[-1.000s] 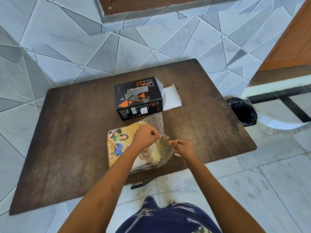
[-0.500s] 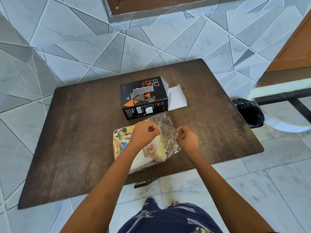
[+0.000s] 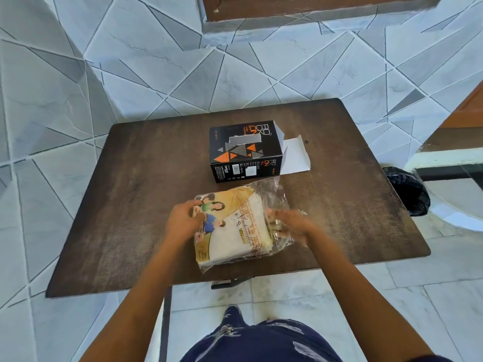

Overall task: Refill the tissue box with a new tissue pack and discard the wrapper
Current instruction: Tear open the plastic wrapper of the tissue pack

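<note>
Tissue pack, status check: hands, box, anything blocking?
Left hand flat on tissue pack; right hand at its torn clear wrapper end, grip blurred. Tissue box end flap open, empty side facing right. Nothing in the way.

Matt dark wood-grain table [image 3: 125,205], printed cardboard tissue box [image 3: 244,152] — glossy, crinkled clear plastic wrapper [image 3: 277,202], perhaps torn.

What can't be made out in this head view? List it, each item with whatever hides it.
- Right hand: motion-blurred at the tissue pack's torn clear end; its grip is unclear.
- Tissue box: the open end faces right, so the inside is hidden.
- Small print on the box's front panel: too small to read.
- Black bin bag: partly hidden by the table edge.
</note>
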`<state>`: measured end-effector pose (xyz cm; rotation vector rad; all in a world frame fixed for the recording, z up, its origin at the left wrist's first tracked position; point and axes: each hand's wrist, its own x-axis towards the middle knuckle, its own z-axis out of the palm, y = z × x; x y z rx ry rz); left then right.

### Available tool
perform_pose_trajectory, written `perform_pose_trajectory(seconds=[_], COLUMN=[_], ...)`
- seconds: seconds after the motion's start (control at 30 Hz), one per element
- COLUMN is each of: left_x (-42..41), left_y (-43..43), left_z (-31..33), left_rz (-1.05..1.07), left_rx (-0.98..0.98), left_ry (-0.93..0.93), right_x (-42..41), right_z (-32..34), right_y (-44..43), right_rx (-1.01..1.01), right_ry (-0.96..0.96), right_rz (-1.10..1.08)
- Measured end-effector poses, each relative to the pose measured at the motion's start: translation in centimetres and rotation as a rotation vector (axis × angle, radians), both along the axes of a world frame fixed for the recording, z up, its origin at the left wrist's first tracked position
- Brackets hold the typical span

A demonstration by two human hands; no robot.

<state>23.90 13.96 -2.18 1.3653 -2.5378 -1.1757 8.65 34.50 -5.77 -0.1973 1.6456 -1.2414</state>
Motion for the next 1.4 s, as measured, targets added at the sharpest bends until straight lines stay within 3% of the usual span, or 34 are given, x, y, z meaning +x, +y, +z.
perform_pose_trajectory(seconds=[0.07, 0.17, 0.3, 0.43, 0.53, 0.57, 0.77, 1.0, 1.27, 1.33, 1.4], left_x=[1.2, 2.0, 2.5, 2.7, 2.6, 2.6, 2.9, 2.9, 2.9, 2.9, 3.0], left_y=[-0.5, -0.2, 0.2, -0.3, -0.5, -0.5, -0.6, -0.3, -0.1, 0.0, 0.0], left_z=[-0.9, -1.7, -2.6, -3.2, -3.5, -3.6, -3.8, -3.7, -3.7, -3.9, -4.1], left_rz=[0.025, -0.036, -0.034, -0.006, 0.005, 0.007, -0.003, 0.016, 0.009, 0.045, 0.21], left_rx=[0.152, 0.215, 0.245, 0.272, 0.282, 0.285, 0.278, 0.303, 0.258, 0.266, 0.38], left_ry=[-0.012, -0.023, 0.017, 0.077, 0.086, 0.097, 0.122, 0.119, 0.098, 0.126, 0.189], right_x=[-0.2, -0.7, -0.4, 0.1, -1.4, -1.3, 0.6, 1.1, 1.8, 1.9, 2.0], right_z=[-0.4, -0.7, 0.1, 0.6, -3.8, -3.8, 0.6, 0.1, -0.4, -0.2, -0.1], right_y=[0.0, -0.3, -0.9, -1.7, -2.7, -2.8, -3.4, -3.9, -3.5, -3.7, -3.6], right_rx=[-0.017, -0.007, 0.031, 0.196, 0.298, 0.315, 0.225, 0.159, 0.11, 0.108, 0.105], right_ry=[-0.089, -0.12, -0.01, 0.146, 0.103, 0.169, 0.043, -0.003, -0.16, -0.166, -0.153], right_rz=[-0.04, -0.036, -0.075, 0.048, 0.115, 0.149, -0.008, 0.125, -0.033, -0.033, -0.023])
